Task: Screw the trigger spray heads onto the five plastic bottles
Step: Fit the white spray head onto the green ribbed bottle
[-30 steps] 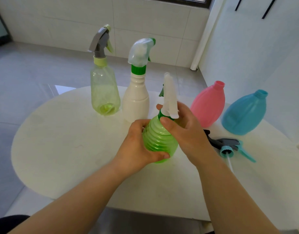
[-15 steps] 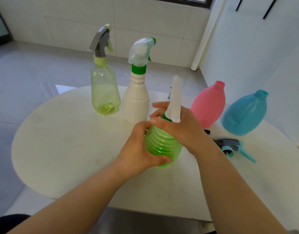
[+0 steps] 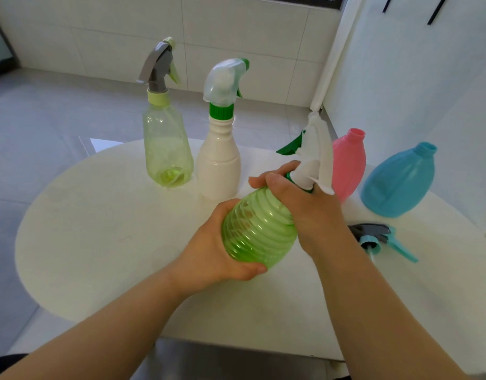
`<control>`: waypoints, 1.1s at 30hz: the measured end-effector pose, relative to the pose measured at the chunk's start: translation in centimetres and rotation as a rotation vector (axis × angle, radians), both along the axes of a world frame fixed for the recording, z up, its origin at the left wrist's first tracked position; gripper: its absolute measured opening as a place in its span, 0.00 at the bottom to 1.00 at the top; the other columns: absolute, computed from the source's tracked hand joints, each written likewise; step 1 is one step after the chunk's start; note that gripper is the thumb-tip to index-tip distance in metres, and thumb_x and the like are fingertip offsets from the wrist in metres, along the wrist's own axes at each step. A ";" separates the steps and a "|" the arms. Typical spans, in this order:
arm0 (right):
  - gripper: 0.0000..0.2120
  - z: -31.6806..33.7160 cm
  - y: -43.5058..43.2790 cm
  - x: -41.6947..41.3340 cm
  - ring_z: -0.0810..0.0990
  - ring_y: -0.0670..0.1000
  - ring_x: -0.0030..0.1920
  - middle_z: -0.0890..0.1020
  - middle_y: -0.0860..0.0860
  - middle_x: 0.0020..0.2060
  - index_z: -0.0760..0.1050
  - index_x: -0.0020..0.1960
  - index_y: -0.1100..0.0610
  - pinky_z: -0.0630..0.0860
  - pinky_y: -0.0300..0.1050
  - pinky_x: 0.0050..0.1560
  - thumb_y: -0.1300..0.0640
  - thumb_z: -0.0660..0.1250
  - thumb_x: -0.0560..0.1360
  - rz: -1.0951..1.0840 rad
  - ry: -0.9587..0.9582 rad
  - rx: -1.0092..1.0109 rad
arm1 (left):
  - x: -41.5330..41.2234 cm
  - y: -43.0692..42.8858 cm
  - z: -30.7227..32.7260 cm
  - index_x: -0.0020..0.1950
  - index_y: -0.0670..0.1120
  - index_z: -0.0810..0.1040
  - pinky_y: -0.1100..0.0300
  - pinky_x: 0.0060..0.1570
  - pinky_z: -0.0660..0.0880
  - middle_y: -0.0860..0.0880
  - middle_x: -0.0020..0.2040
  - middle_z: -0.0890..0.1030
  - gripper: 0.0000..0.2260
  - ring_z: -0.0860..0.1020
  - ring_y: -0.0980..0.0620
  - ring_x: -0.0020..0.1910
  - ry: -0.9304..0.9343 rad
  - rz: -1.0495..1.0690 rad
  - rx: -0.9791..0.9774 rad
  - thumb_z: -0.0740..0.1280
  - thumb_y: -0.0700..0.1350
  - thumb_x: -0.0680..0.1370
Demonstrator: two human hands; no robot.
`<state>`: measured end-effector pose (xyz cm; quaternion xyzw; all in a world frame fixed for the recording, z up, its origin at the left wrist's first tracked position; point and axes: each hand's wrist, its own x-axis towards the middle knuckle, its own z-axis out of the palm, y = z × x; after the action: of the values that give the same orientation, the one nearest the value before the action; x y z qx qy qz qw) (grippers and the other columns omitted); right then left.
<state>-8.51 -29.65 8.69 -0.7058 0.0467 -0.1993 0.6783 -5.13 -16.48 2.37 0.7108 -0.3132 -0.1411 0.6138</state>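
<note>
A ribbed green bottle [image 3: 259,229] is tilted to the right above the table, cradled from below by my left hand [image 3: 217,248]. My right hand [image 3: 299,204] wraps its neck and green collar, under the white spray head [image 3: 315,154] with a green trigger pointing left. Behind stand a pale green bottle [image 3: 166,149] with a grey head and a white bottle [image 3: 218,165] with a clear-white head. At the right, a pink bottle [image 3: 348,165] and a blue bottle [image 3: 398,182] have open necks. A grey and teal spray head [image 3: 379,237] lies loose beside my right wrist.
The round white table [image 3: 99,229] has its near edge just under my forearms. A white wall [image 3: 428,78] rises close on the right, and grey tiled floor [image 3: 44,119] lies beyond the table to the left and behind.
The green bottle has tipped to the right and lifted off its base. The spray head has turned, so its green trigger now points left. My right hand has shifted around the neck.
</note>
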 end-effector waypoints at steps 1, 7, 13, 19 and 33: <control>0.11 -0.1 0.2 0.0 0.81 0.41 0.35 0.84 0.43 0.27 0.75 0.25 0.45 0.77 0.37 0.41 0.57 0.67 0.64 -0.066 -0.003 -0.015 | -0.1 0.0 -0.1 0.51 0.58 0.66 0.79 0.41 0.71 0.60 0.48 0.75 0.33 0.75 0.73 0.46 -0.015 0.032 0.012 0.73 0.54 0.49; 0.15 -0.9 1.6 -0.2 0.77 0.44 0.31 0.82 0.51 0.34 0.76 0.25 0.43 0.73 0.31 0.34 0.61 0.67 0.65 -0.353 -0.034 0.026 | -0.9 -0.4 -1.3 0.49 0.65 0.64 0.83 0.38 0.66 0.65 0.45 0.73 0.35 0.71 0.79 0.43 -0.168 0.204 0.088 0.80 0.41 0.54; 0.14 -1.2 1.5 0.2 0.71 0.46 0.29 0.78 0.63 0.29 0.67 0.26 0.52 0.69 0.37 0.31 0.62 0.67 0.66 -0.409 0.098 0.093 | -0.7 -0.5 -2.0 0.50 0.64 0.64 0.83 0.38 0.67 0.64 0.46 0.73 0.35 0.72 0.78 0.44 -0.105 0.154 0.075 0.80 0.41 0.55; 0.11 -0.4 0.0 -1.1 0.77 0.33 0.40 0.80 0.41 0.43 0.73 0.45 0.45 0.73 0.25 0.39 0.59 0.67 0.68 -0.048 0.091 -0.098 | 0.4 -0.3 -1.4 0.59 0.59 0.61 0.80 0.46 0.69 0.61 0.57 0.71 0.37 0.72 0.74 0.52 0.049 0.003 0.032 0.75 0.45 0.55; 0.12 1.4 -4.2 7.6 0.72 0.47 0.45 0.77 0.56 0.49 0.69 0.55 0.62 0.65 0.21 0.37 0.62 0.64 0.72 -0.366 0.005 -0.385 | 2.4 1.9 -3.6 0.69 0.56 0.58 0.59 0.71 0.40 0.54 0.75 0.55 0.27 0.49 0.58 0.74 -0.544 0.088 0.776 0.57 0.63 0.73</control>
<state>-0.89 -33.83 10.07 -0.8022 0.1364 -0.3220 0.4840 -2.74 -14.63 -1.23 0.9112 -0.3566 -0.0303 0.2040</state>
